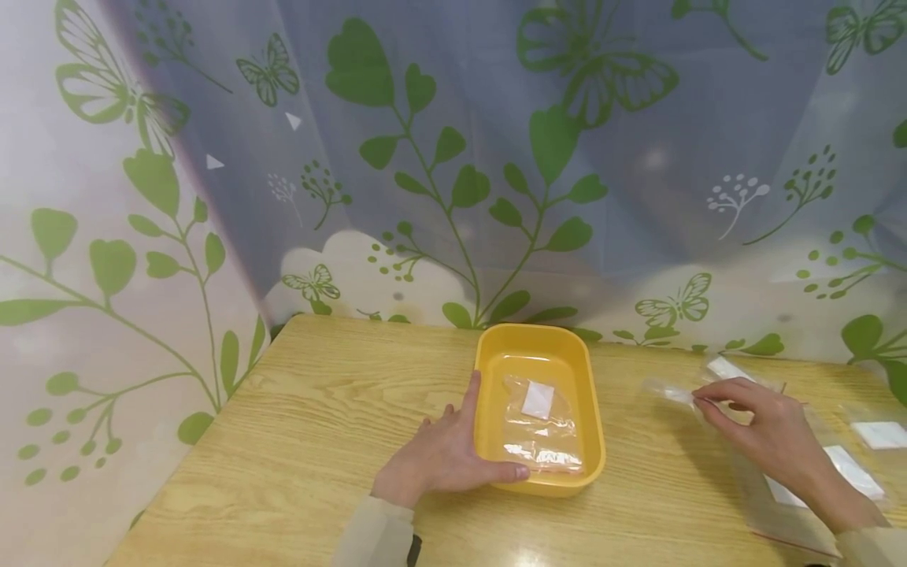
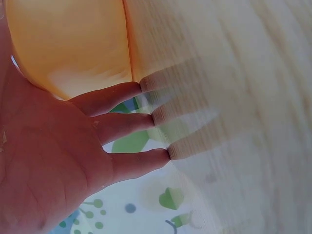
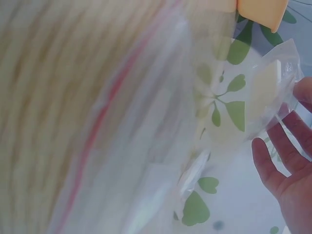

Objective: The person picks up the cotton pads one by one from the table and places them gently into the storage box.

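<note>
A yellow plastic tray stands on the wooden table. Inside it lies a clear plastic bag with a white square piece. My left hand rests against the tray's left side, thumb along the front rim and index finger at the left rim. Its other fingers stretch out straight, tips at the table top in the left wrist view. To the right of the tray, my right hand pinches a clear plastic bag between thumb and index finger. A flat white piece shows inside that bag in the right wrist view.
Several more clear bags with white pieces lie at the right, among them a near one with a red seal line and one farther right. A leaf-and-butterfly curtain hangs along the table's back and left edges.
</note>
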Action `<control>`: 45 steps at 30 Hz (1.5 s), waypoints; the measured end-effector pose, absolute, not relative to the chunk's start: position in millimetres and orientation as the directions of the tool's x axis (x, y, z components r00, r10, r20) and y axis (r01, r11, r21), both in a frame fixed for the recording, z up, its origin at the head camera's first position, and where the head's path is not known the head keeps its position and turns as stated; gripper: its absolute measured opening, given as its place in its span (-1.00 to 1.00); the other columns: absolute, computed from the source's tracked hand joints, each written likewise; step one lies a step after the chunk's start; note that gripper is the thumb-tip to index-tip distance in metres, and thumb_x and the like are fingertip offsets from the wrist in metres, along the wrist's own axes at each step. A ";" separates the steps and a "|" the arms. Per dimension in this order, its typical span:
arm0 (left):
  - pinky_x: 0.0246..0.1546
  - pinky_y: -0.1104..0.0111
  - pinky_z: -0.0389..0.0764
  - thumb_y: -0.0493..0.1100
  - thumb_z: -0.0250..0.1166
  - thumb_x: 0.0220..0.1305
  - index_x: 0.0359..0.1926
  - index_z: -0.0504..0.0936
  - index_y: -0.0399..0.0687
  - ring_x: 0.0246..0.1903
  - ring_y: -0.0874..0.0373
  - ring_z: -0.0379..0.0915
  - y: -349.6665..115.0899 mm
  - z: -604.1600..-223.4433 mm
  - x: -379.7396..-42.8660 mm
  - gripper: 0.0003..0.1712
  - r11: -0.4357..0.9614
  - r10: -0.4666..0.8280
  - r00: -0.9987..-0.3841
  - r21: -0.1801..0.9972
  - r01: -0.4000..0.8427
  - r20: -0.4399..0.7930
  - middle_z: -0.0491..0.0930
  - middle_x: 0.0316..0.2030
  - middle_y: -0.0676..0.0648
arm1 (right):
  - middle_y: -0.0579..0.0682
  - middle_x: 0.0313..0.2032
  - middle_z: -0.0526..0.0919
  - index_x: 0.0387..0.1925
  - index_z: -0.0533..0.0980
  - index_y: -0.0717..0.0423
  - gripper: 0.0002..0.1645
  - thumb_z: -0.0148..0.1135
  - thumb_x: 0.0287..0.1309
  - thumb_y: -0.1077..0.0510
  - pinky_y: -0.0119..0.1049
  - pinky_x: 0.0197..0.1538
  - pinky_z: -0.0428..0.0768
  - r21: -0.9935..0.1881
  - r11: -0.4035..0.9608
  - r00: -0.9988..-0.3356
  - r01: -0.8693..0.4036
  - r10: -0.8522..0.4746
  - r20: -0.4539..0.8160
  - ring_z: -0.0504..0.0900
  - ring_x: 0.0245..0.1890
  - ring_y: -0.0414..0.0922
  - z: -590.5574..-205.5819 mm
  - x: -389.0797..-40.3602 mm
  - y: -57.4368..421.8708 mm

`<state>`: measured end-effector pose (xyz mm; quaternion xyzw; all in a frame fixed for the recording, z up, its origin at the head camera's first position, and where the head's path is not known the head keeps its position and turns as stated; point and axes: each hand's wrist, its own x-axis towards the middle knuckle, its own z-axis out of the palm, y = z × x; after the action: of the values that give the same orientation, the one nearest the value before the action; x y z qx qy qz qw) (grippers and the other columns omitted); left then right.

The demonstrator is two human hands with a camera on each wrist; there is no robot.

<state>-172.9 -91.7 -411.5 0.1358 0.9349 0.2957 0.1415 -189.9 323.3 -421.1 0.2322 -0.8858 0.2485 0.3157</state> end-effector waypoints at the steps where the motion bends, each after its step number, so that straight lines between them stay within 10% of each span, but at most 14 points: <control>1: 0.52 -0.31 0.04 0.69 0.32 -0.10 0.63 -0.53 0.25 0.54 -0.33 0.07 -91.6 -411.4 -173.0 0.61 0.790 0.338 -0.923 0.588 0.172 -0.185 0.26 0.51 -0.29 | -0.25 -0.32 0.77 -0.31 0.74 -0.10 -0.53 0.55 -0.22 0.48 -0.80 -0.20 0.50 -0.290 0.768 -0.689 -0.571 -0.255 0.679 0.43 -0.13 -0.83 -420.4 -190.0 322.4; 33: 0.47 -0.32 0.15 0.64 0.38 -0.12 0.64 -0.51 0.17 0.49 -0.37 0.17 -90.8 -412.1 -175.8 0.65 0.781 0.355 -0.920 0.594 0.195 -0.165 0.41 0.41 -0.34 | -0.11 -0.32 0.78 -0.28 0.75 -0.01 -0.53 0.54 -0.25 0.51 -0.81 0.05 0.44 -0.258 0.673 -0.584 -0.693 -0.315 0.748 0.56 -0.09 -0.68 -388.9 -178.2 283.0; 37: 0.47 -0.31 0.16 0.65 0.38 -0.12 0.64 -0.50 0.18 0.49 -0.36 0.18 -91.0 -411.5 -176.3 0.65 0.789 0.348 -0.922 0.584 0.191 -0.168 0.41 0.41 -0.35 | -0.06 -0.33 0.79 -0.28 0.76 0.03 -0.93 0.44 0.24 0.13 -0.81 0.06 0.44 -0.239 0.631 -0.526 -0.738 -0.316 0.790 0.59 -0.09 -0.63 -387.2 -179.3 277.9; 41: 0.47 -0.32 0.15 0.64 0.38 -0.11 0.64 -0.50 0.16 0.49 -0.37 0.18 -90.9 -410.9 -176.1 0.65 0.786 0.351 -0.921 0.586 0.194 -0.166 0.40 0.41 -0.36 | -0.03 -0.34 0.78 -0.30 0.76 0.05 -0.43 0.11 0.43 -0.29 -0.81 0.06 0.44 -0.214 0.607 -0.479 -0.766 -0.315 0.819 0.59 -0.10 -0.62 -386.7 -180.1 273.4; 45: 0.46 -0.34 0.14 0.61 0.40 -0.09 0.64 -0.50 0.10 0.49 -0.39 0.15 -90.0 -410.6 -174.6 0.65 0.779 0.360 -0.919 0.594 0.200 -0.163 0.36 0.44 -0.35 | -0.04 -0.34 0.78 -0.30 0.76 0.06 -0.43 0.10 0.44 -0.29 -0.81 0.03 0.46 -0.201 0.602 -0.466 -0.773 -0.324 0.824 0.60 -0.12 -0.60 -385.7 -178.6 268.4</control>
<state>-174.6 -90.0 -410.6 0.1499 0.9334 0.2966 0.1350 -178.6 268.4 -385.7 0.3402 -0.8059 0.2890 0.3889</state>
